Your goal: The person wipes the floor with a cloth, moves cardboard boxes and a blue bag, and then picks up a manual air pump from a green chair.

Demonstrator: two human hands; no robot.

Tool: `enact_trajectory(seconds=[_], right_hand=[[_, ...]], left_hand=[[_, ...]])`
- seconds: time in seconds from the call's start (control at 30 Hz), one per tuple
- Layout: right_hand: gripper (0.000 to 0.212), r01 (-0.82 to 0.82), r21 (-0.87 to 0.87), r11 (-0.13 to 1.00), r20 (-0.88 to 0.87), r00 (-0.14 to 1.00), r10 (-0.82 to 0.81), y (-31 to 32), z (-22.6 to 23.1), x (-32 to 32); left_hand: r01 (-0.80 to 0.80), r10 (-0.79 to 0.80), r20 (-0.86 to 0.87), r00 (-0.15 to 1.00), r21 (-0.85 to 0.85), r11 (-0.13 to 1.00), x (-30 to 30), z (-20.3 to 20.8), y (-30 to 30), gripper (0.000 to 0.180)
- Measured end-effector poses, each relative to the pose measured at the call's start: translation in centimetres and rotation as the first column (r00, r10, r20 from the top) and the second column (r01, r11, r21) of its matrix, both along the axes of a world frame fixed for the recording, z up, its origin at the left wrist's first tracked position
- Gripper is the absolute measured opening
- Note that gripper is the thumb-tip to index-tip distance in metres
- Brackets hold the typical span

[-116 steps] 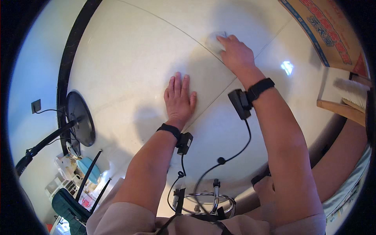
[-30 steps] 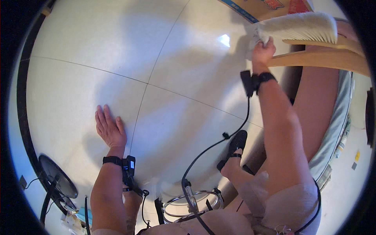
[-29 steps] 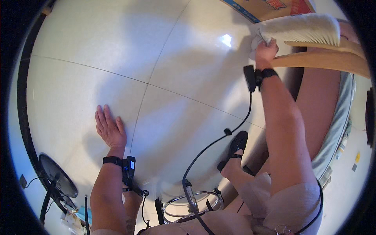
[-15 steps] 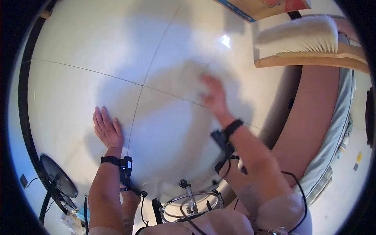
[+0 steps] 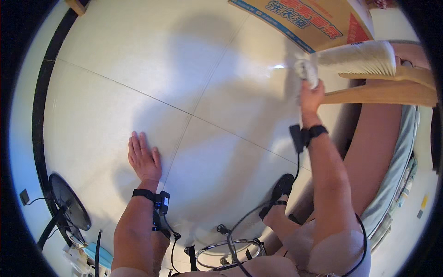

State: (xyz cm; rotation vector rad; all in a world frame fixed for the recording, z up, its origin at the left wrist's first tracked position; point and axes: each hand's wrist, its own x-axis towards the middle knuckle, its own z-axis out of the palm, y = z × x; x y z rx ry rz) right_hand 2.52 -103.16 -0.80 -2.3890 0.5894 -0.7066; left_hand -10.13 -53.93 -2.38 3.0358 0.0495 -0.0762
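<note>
My left hand [image 5: 144,159] hangs above the pale tiled floor [image 5: 115,115] with its fingers stretched and nothing in it. Farther out on the right, my right hand [image 5: 312,96] is closed on a crumpled white piece [image 5: 308,71], which looks like tissue or thin cloth. That piece meets the left end of a long white bundle [image 5: 357,59] with pleats at its right end; I cannot tell whether they are joined. The bundle lies by curved wooden bars [image 5: 383,92].
A brown cardboard box [image 5: 304,21] stands at the far right. Along the right runs a pinkish panel [image 5: 369,157] with a light blue padded edge [image 5: 397,175]. A round dark disc on a stand [image 5: 69,201] is at left, a chrome ring base [image 5: 230,251] near my feet.
My right hand has moved right and outward from over the floor to the white bundle, and now grips a crumpled white piece. The view has shifted, showing more of the box. My left hand stays open.
</note>
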Motion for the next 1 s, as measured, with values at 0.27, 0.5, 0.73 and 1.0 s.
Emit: enact_trajectory(seconds=[0.27, 0.5, 0.73, 1.0], right_hand=[[0.038, 0.365, -0.148, 0.919, -0.563, 0.733, -0.381, -6.5, -2.7, 4.5], [0.060, -0.330, -0.237, 0.914, -0.516, 0.840, 0.169, 3.3, -2.0, -5.5], [0.061, -0.847, 0.333, 0.414, -0.419, 0.261, 0.870, 14.7, 2.5, -10.4], [0.058, -0.195, 0.059, 0.979, 0.010, 0.981, 0.194, 4.2, -2.4, -1.3]], left_hand=[[0.012, -0.013, -0.022, 1.000, -0.042, 0.999, 0.5, -0.3, -0.7, 0.058], [0.025, -0.025, -0.002, 1.000, 0.001, 1.000, 0.7, -0.1, -0.4, 0.056], [0.030, -0.030, 0.015, 0.999, 0.005, 1.000, 0.8, 0.2, -0.3, 0.055], [-0.016, 0.016, -0.043, 0.999, -0.014, 1.000, 0.3, 0.1, -0.2, 0.057]])
